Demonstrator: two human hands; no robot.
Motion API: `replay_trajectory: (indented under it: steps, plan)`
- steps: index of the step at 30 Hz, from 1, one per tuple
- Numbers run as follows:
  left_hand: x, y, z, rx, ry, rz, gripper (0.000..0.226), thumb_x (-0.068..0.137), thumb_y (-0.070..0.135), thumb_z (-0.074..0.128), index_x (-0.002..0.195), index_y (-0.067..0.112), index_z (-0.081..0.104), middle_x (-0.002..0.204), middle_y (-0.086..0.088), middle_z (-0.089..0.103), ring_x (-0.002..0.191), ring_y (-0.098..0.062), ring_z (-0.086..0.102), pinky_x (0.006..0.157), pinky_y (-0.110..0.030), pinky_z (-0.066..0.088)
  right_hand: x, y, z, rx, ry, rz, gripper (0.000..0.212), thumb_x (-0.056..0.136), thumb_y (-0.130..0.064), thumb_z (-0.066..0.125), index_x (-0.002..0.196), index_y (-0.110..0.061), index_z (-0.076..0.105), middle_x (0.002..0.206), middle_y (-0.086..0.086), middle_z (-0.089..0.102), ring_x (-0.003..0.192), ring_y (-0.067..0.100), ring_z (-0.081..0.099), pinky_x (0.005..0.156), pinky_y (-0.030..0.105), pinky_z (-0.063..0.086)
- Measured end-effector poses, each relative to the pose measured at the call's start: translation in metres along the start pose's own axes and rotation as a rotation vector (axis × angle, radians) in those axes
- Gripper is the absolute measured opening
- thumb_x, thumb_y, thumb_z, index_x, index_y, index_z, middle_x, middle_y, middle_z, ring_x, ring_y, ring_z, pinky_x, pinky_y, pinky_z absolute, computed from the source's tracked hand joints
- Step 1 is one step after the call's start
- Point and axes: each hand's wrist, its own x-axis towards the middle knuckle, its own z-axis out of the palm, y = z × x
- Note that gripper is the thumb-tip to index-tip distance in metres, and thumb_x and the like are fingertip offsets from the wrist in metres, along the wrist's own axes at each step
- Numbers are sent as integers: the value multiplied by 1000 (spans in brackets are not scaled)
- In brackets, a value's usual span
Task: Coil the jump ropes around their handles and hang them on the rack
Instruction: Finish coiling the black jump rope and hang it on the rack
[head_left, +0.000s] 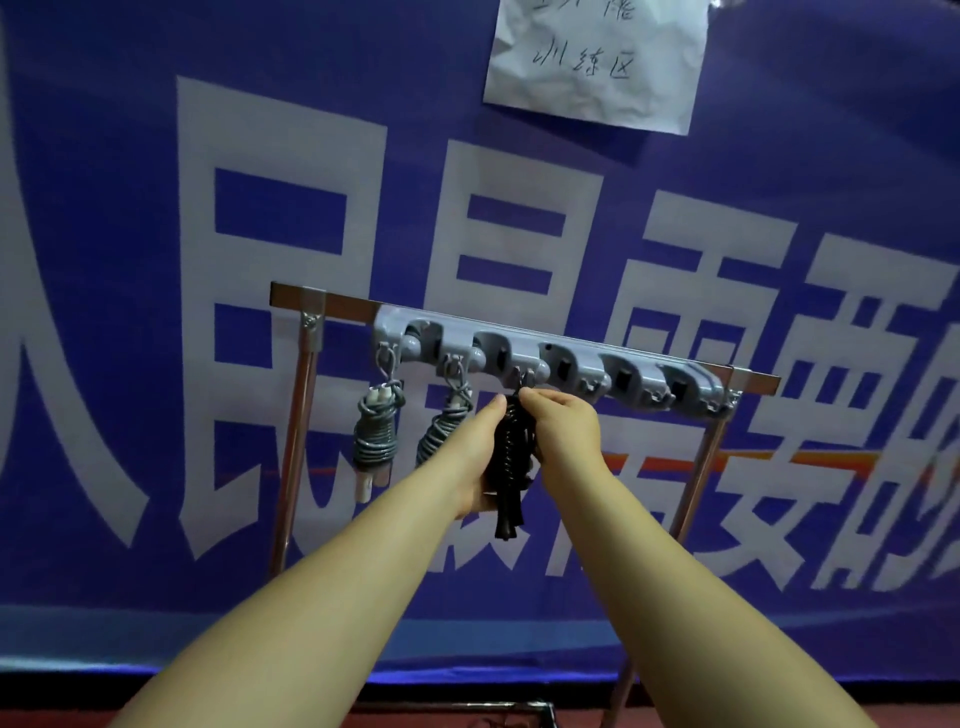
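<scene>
A grey hook rack (561, 358) is fixed to a metal bar on a stand. Two grey coiled jump ropes hang from its left hooks, one (375, 431) at the far left and one (441, 423) beside it, partly hidden by my left arm. A black coiled jump rope (511, 457) is held just under the third hook. My left hand (480, 452) grips the black coil from the left and below. My right hand (563, 421) pinches the top of the coil right at the hook.
The rack's hooks (660, 397) to the right hang bare. The stand's metal legs (296, 441) run down on both sides. A blue banner with large white characters (156, 312) fills the background, with a white paper note (597, 57) taped above.
</scene>
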Motion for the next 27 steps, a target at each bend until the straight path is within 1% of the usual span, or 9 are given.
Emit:
replay_trajectory:
  steps: [4, 6, 8, 11, 13, 18, 20, 23, 27]
  plan:
    - [1, -18, -7, 58, -11, 32, 57, 92, 64, 39, 116, 20, 65, 114, -9, 68, 102, -26, 64, 89, -42, 52, -7, 14, -10, -31, -60, -59, 7, 90, -22, 65, 90, -17, 70, 87, 2, 72, 85, 17, 69, 68, 24, 51]
    - [-6, -38, -11, 102, 43, 107, 53, 93, 61, 39, 125, 24, 59, 126, -6, 63, 116, -27, 59, 99, -47, 46, -23, 36, -15, -78, -79, -118, 16, 90, -27, 65, 105, -21, 66, 102, -6, 69, 96, 9, 65, 72, 18, 48]
    - [-15, -68, -19, 156, 138, 154, 53, 96, 55, 38, 140, 25, 44, 143, -1, 47, 132, -24, 44, 110, -43, 34, -43, 76, -20, -117, -108, -102, 41, 90, -29, 65, 129, -24, 53, 123, -12, 57, 113, 5, 55, 90, 23, 46]
    - [-25, -137, -45, 188, 225, 151, 40, 99, 46, 36, 136, 31, 41, 141, -1, 47, 127, -18, 44, 108, -38, 33, -75, 151, -27, -137, -147, 25, 54, 92, -27, 64, 141, -19, 42, 133, -7, 47, 119, 8, 47, 95, 26, 39]
    - [-30, -196, -66, 205, 276, 45, 25, 100, 43, 38, 119, 31, 47, 129, -2, 54, 113, -15, 49, 98, -34, 37, -97, 208, -30, -144, -173, 139, 51, 92, -22, 63, 139, -15, 44, 129, -4, 49, 114, 8, 48, 93, 25, 39]
    - [-44, -358, -120, 235, 299, -324, 13, 99, 34, 46, 97, 25, 55, 104, -3, 62, 84, -10, 57, 67, -22, 39, -160, 368, -46, -186, -207, 514, 37, 90, -18, 65, 124, -12, 54, 109, -3, 60, 103, 15, 59, 95, 32, 47]
    - [-50, -423, -139, 230, 307, -499, 16, 99, 37, 45, 100, 24, 54, 105, -3, 63, 90, -15, 58, 70, -23, 38, -189, 433, -62, -226, -226, 669, 26, 90, -19, 65, 114, -12, 57, 97, -5, 61, 92, 14, 60, 85, 29, 48]
    - [-62, -510, -165, 252, 320, -720, 33, 98, 42, 44, 121, 20, 53, 119, -7, 63, 103, -21, 57, 83, -31, 37, -228, 516, -91, -304, -250, 849, 9, 91, -16, 64, 87, -13, 57, 75, 0, 56, 70, 15, 51, 63, 24, 41]
    - [-68, -592, -192, 186, 316, -951, 47, 98, 46, 40, 130, 15, 52, 128, -9, 59, 115, -24, 55, 101, -38, 34, -262, 603, -120, -401, -294, 1018, 25, 89, -20, 65, 67, -18, 54, 65, 3, 53, 69, 20, 49, 61, 26, 37]
